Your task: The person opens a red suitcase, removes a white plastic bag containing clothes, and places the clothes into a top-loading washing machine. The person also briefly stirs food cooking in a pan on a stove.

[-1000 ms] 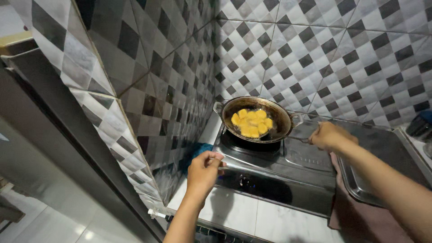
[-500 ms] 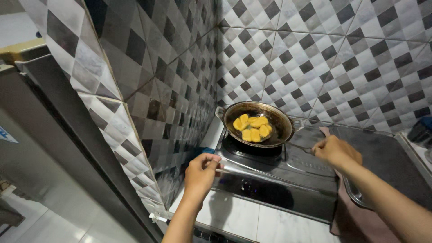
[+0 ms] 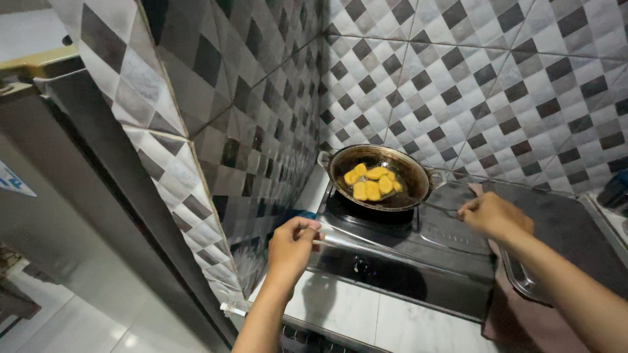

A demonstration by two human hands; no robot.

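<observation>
Head view, pan (image 3: 405,176) hugging tiled corner

golden-yellow pieces (image 3: 371,184) sat in the dark pan (image 3: 411,171), grey, black and white diamond-patterned tiles (image 3: 471,72) behind.

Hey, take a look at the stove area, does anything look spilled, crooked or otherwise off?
Nothing looks spilled or damaged. The pan sits level on the burner with the yellow pieces inside it. The right hand holds a thin utensil at the pan's rim; the left hand rests at the stove front edge.
</observation>
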